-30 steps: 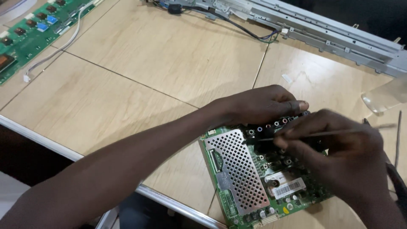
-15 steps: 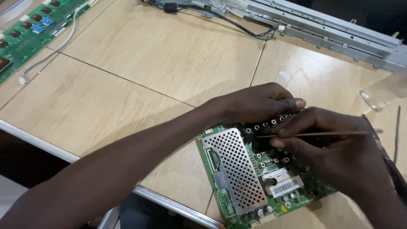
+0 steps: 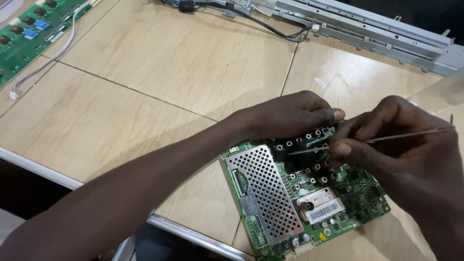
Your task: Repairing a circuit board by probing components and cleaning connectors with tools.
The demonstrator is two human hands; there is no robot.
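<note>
Head view: both hands on a green circuit board [image 3: 309, 203] at the near edge of the tabletop [image 3: 159, 82], thin metal probe at the jack row.
Left hand [image 3: 285, 116] lies clenched over the board's far edge, fingers [image 3: 328, 115] curled onto the round jacks, pinning it. Right hand [image 3: 391, 140] pinches the slim shiny metal probe [image 3: 386, 138], tip at the black jack block. Since half a second ago the probe has tilted flatter and its tip slid left along the jacks; board has not shifted, so the hold looks firm. Board: glossy green, perforated silver shield plate [image 3: 266, 188], white label. Tabletop: pale matte wood panels. Second green board [image 3: 34, 34] far left with white cable [image 3: 48, 60]; grey metal rail [image 3: 382, 29] along the back.
</note>
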